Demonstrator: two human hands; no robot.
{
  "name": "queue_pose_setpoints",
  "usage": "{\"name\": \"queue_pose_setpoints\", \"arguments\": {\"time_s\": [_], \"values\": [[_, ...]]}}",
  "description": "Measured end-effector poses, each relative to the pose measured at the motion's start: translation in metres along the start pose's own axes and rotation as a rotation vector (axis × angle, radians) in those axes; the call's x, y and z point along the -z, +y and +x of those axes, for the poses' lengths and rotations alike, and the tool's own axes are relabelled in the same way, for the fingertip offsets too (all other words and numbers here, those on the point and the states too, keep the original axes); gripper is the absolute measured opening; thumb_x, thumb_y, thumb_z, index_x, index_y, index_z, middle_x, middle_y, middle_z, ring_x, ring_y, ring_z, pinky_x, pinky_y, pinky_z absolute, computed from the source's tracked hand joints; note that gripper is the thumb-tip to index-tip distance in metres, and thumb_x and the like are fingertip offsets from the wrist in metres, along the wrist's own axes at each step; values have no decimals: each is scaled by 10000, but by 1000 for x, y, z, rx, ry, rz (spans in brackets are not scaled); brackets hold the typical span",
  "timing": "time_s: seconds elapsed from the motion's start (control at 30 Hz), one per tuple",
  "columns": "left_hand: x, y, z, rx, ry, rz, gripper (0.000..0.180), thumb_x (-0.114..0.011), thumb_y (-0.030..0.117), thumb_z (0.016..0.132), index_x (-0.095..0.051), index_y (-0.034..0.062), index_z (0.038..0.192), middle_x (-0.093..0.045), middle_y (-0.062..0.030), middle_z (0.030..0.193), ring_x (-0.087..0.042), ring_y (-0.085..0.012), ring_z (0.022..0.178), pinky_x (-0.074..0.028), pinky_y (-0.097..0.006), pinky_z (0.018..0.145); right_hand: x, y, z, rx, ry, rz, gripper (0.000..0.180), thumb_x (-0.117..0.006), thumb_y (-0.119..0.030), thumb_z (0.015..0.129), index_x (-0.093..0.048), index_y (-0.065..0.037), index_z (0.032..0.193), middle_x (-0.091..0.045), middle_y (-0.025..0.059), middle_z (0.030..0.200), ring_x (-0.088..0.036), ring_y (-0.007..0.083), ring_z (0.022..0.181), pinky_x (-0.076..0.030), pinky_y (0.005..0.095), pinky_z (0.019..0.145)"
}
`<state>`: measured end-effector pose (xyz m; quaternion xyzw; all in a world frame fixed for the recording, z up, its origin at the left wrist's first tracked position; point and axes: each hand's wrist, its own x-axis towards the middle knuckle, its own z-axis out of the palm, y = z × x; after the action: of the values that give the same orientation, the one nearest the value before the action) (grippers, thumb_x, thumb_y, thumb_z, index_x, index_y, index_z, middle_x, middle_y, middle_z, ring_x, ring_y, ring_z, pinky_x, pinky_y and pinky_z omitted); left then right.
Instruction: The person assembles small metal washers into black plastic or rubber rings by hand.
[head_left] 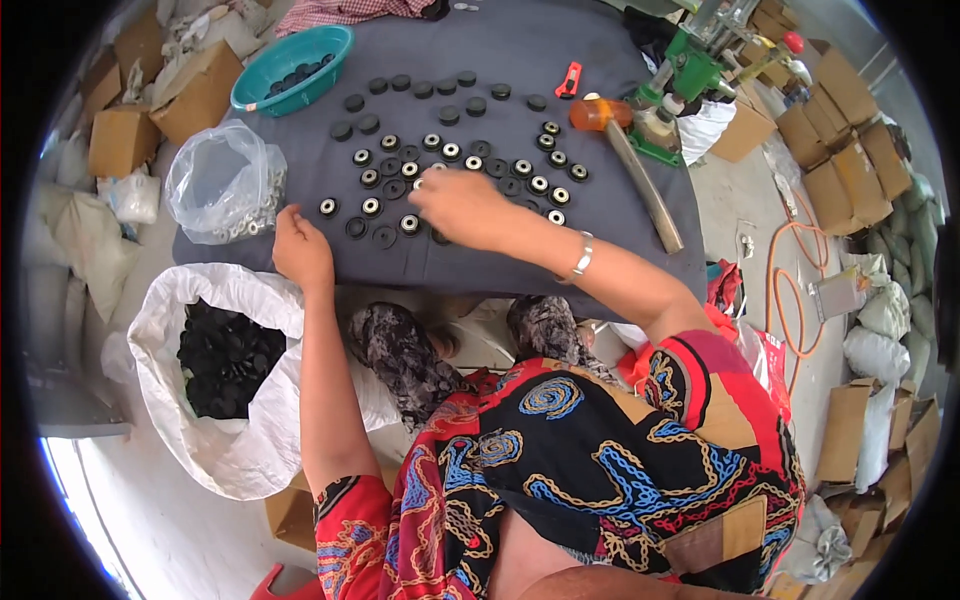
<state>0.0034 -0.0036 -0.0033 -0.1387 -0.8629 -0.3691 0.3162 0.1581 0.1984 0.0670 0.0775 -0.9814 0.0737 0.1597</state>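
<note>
Dozens of small black discs (pixel 447 150), some with a shiny metal centre, are lying spread on the dark grey worktop (pixel 620 255), and both hands are working among them. The right hand (pixel 462 208) is lying palm down over the near rows, its fingers (pixel 425 190) curling onto the discs just under their tips; whether they are pinching one I cannot tell. The left hand (pixel 300 245) is resting at the worktop's near edge, fingers (pixel 288 215) loosely bent, holding nothing, with one disc just beyond the fingertips. Further out from the left fingers a clear plastic bag (pixel 222 180) of metal rings is sitting, and beyond it a teal bowl (pixel 292 68) of discs. Below that hand, a white sack (pixel 215 440) of black parts is standing open. Beyond the right fingers a green press (pixel 685 85) is standing.
</note>
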Motion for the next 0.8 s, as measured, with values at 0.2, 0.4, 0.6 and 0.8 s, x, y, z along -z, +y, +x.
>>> {"name": "queue_pose_setpoints", "arguments": {"time_s": [0.2, 0.4, 0.6, 0.8], "values": [[5, 4, 4, 49, -43, 4, 200, -488, 182, 897, -655, 139, 1000, -688, -114, 894, -648, -344, 799, -493, -445, 691, 67, 85, -120, -574, 258, -362, 282, -681, -216, 788, -633, -37, 999, -591, 142, 911, -605, 315, 868, -509, 406, 756], [-5, 5, 3, 50, -33, -33, 215, -485, 198, 907, -659, 145, 1021, -687, -120, 909, -648, -345, 815, -493, -439, 721, 62, 137, -212, -947, -6, -538, 334, -706, -320, 787, -632, -12, 893, -626, 159, 920, -633, 317, 878, -524, 405, 756], [-1, -52, 18, 87, -91, -311, 214, -463, 134, 937, -645, 84, 1037, -638, -71, 771, -600, -212, 636, -458, -330, 568, 59, 128, -225, -843, 93, -394, 292, -663, -251, 825, -596, 17, 917, -622, 184, 908, -629, 345, 865, -520, 425, 761], [35, -5, -10, 684, -303, -944, 179, -450, 62, 946, -586, 30, 1059, -527, -12, 699, -477, -94, 527, -344, -214, 431, 76, 102, -286, -834, 108, -385, 280, -664, -229, 813, -579, 21, 907, -609, 192, 894, -614, 357, 870, -504, 434, 756]]}}
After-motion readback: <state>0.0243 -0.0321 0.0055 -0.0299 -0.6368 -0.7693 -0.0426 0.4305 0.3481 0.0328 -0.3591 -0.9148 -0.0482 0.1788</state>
